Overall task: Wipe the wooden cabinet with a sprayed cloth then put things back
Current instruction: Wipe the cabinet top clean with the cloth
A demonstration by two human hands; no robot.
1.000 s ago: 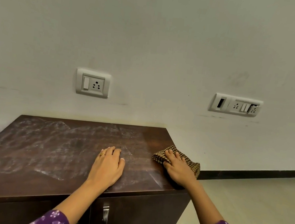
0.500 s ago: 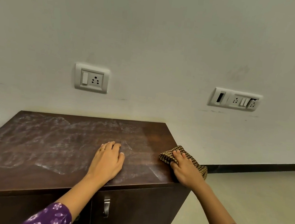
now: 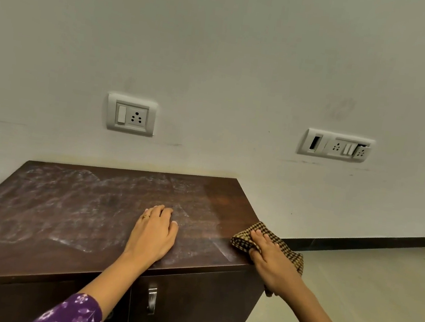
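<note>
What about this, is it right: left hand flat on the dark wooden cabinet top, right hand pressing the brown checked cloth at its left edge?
No: the head view shows the right hand pressing the brown checked cloth at the right edge of the dark wooden cabinet top, not the left. The left hand lies flat on it.

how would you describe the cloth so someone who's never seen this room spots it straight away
Find the dark wooden cabinet against the white wall and go to its right edge. The cloth lies there under the right hand, hanging partly off the side. It is the only fabric on the cabinet, a brown-and-tan check; the left hand rests on bare wood.
</note>
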